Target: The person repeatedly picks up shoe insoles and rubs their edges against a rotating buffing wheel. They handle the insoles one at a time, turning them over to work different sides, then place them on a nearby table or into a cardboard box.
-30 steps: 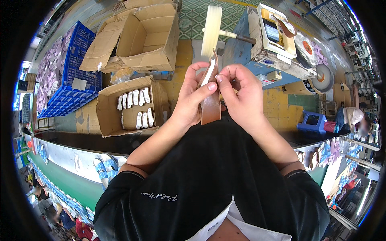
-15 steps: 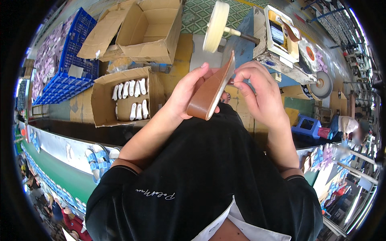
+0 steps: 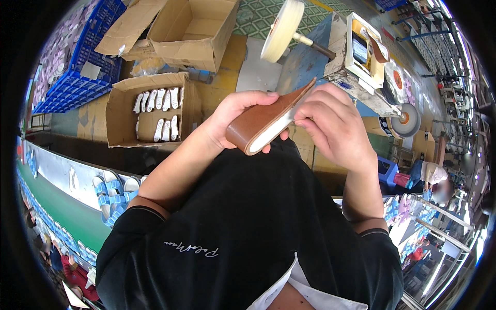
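The brown sole (image 3: 268, 121) is tipping over: a second ago it was standing nearly upright between both hands, narrow edge toward the camera; now it is lying slanted, its pale edge facing down-right. The left hand (image 3: 235, 116) is wrapping around its rounded end. The right hand (image 3: 330, 124) is sliding off to the upper tip, probably pinching it, though the fingertips are hard to make out.

Brown sole (image 3: 266, 121) — tilted, white-edged
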Motion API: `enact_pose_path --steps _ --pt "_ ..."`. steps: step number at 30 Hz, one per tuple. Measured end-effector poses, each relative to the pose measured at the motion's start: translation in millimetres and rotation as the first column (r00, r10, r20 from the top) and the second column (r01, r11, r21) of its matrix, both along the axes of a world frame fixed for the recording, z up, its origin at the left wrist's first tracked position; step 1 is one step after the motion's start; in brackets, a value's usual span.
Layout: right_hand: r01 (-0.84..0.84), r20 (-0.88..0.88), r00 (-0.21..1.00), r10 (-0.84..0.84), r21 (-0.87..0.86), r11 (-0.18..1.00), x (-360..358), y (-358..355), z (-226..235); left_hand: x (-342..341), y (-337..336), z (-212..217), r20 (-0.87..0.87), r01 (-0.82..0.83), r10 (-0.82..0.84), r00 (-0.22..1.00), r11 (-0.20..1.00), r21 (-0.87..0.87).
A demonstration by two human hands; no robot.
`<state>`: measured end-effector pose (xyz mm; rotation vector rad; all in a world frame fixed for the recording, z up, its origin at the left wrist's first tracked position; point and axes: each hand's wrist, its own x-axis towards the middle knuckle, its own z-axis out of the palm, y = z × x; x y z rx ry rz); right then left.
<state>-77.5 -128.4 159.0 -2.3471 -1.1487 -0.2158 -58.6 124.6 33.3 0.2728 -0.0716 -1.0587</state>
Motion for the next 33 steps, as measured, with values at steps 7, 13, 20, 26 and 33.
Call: enact_pose_path --steps 7,13,20,26,33 --pt "-0.012 0.003 1.0 0.012 -0.039 0.999 2.5 3.3 0.9 -1.1 -3.8 -2.3 -0.061 0.026 -0.029 0.998 0.999 -0.044" --pt "-0.019 0.059 0.998 0.024 -0.091 0.996 5.8 6.7 -1.2 1.0 -3.5 -3.3 -0.069 0.059 -0.065 0.996 0.995 -0.078" --pt "-0.008 0.111 0.994 0.023 -0.131 0.991 7.2 9.6 -0.6 0.9 -4.3 -5.6 -0.101 0.022 -0.034 0.994 0.993 -0.113" --pt "0.031 0.149 0.989 -0.018 -0.084 0.996 7.2 15.1 -7.8 2.0 -3.5 -10.4 -0.097 0.028 -0.038 0.995 0.994 -0.104" --pt "0.266 -0.081 0.962 -0.261 0.063 0.962 6.7 5.0 -18.1 2.2 -0.3 -6.3 -0.023 0.044 -0.044 0.999 0.999 0.007"
